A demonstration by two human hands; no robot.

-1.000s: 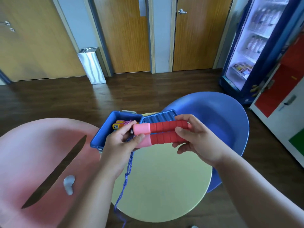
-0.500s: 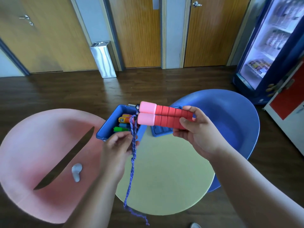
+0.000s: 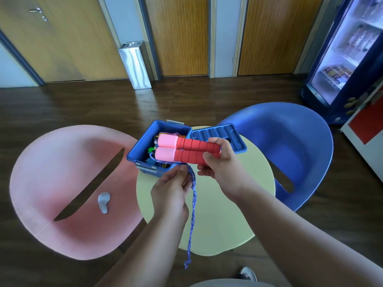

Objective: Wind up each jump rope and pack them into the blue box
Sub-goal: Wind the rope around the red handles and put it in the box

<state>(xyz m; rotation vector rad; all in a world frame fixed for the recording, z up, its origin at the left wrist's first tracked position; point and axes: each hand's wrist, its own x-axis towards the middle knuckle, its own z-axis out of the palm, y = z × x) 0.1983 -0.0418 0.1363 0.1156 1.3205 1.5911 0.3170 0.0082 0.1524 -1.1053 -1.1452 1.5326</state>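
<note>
Our right hand (image 3: 221, 170) grips the paired handles (image 3: 186, 151) over the open blue box (image 3: 141, 144), which sits far left on the yellow table (image 3: 238, 204) and seems to hold other ropes, while our left hand (image 3: 170, 189) pinches the dangling cord (image 3: 192, 224), not yet wound.

Dark wood floor (image 3: 78, 104), wooden doors (image 3: 182, 34)

Both forearms are bare along their whole visible length, from the picture's lower edge to the wrists, and the left hand (image 3: 170, 191) and right hand (image 3: 221, 172) are bare too. On the floor just off the near edge of the table (image 3: 207, 235), the rounded toe of a shoe (image 3: 247, 273) shows, pale grey with a darker patch. Further from the table, a smooth, curved strip of grey cloth (image 3: 232, 283) lies along the picture's bottom edge; which garment it is cannot be told.
</note>
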